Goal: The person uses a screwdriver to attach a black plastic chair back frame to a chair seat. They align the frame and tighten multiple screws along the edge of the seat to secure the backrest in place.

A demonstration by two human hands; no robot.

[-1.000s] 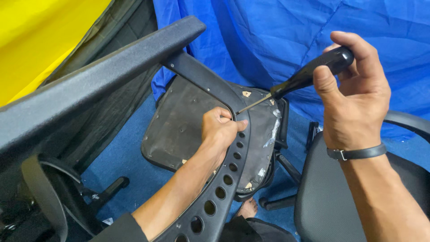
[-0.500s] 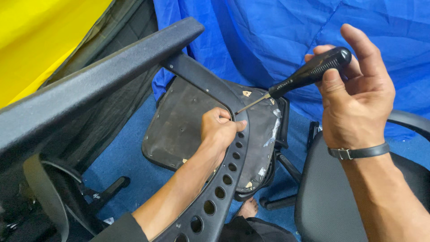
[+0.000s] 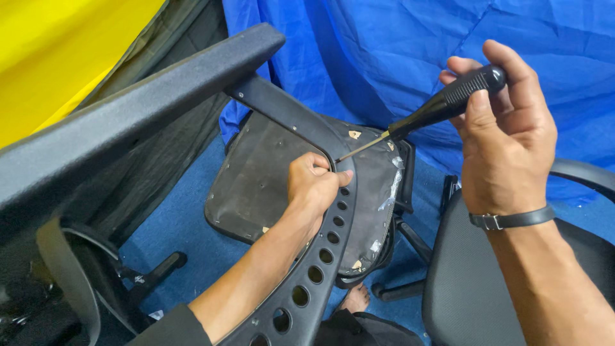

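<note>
Screwdriver [image 3: 442, 106]: light, rigid, ribbed black handle gives sure hold; right hand [image 3: 506, 138] grip closed around handle. Tip at perforated chair armrest [image 3: 320, 256], stiff plastic, pinched by left hand [image 3: 314, 186].

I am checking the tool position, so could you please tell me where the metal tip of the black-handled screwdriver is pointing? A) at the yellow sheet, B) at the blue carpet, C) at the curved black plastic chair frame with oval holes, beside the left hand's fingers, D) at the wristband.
C: the right hand holds the black-handled screwdriver, whose tip meets the curved black plastic chair frame beside the left hand.
</note>
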